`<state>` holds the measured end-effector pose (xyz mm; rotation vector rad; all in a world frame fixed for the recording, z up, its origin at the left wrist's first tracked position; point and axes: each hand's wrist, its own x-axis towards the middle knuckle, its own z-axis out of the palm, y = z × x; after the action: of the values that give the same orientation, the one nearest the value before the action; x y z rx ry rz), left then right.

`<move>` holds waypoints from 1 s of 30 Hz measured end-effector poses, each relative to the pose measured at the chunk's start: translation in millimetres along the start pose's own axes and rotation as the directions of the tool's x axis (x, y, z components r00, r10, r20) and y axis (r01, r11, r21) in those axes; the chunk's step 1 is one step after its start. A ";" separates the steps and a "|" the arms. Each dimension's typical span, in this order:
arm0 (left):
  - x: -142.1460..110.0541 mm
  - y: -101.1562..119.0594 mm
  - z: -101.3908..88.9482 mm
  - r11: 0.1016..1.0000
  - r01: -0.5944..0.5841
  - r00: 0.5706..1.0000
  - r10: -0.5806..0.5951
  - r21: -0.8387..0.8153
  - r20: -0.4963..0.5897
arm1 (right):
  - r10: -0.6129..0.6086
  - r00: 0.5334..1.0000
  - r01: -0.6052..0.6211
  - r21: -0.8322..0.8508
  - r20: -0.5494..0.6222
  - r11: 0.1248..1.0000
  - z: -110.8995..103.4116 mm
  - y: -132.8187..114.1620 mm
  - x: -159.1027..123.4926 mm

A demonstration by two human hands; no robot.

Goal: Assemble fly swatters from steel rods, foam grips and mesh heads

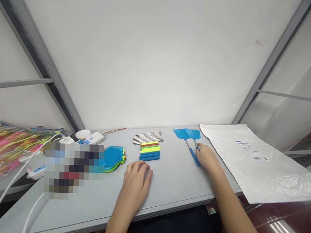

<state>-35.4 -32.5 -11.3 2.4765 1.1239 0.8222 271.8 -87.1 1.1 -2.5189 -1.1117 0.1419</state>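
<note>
Two assembled blue fly swatters (193, 155) with metal shafts lie side by side, their heads overlapping toward the wall. My right hand (208, 158) has its fingers closed round the handle of the right-hand one and hides most of that handle. Palm down on the table, my left hand (137, 180) holds nothing, its fingers slightly apart just in front of the loose handles. These coloured handles (150, 151), in blue, yellow, green and red, lie in a row. Behind them are several thin metal rods (147, 138). A stack of swatter heads (113, 159), blue on top, sits to the left.
A large white plastic bag (253, 164) with a printed label overhangs the table's right edge. Power strips (92, 138) and white cables occupy the left side, beside a blurred patch. Bagged colourful items (16, 149) lie farther left. A white wall (157, 69) stands behind the grey table (175, 192).
</note>
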 end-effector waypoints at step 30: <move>1.8 1.3 -0.4 0.998 0.009 0.996 -0.015 0.069 0.082 | -0.269 0.962 0.249 0.258 0.045 0.934 -1.0 36.2 -47.0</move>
<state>-33.9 -32.0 -9.7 2.5316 1.1552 0.6816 265.1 -143.9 -14.6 -2.1400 -1.3546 0.2930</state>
